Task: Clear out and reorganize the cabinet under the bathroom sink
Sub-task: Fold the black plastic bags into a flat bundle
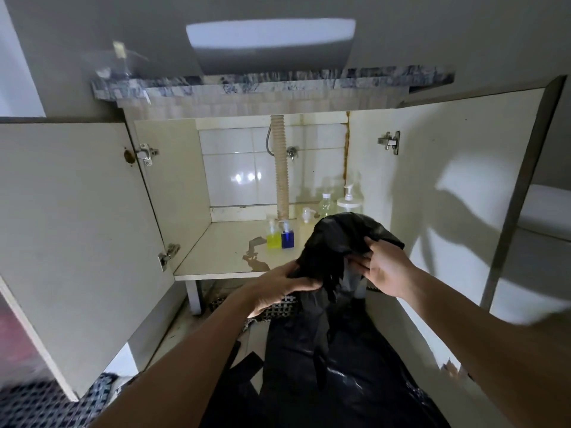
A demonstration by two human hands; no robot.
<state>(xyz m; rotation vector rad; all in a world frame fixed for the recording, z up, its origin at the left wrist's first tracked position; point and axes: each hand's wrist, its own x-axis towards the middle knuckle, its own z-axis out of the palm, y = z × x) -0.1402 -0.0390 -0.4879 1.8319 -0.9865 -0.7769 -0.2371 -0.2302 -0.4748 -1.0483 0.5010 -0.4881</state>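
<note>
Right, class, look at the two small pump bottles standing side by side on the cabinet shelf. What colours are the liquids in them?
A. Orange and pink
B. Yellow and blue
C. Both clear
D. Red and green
B: the yellow bottle stands to the left of the blue bottle on the cabinet shelf, just behind a dark stain.

White tiled back wall, marbled countertop, patterned floor mat, dim light
</note>
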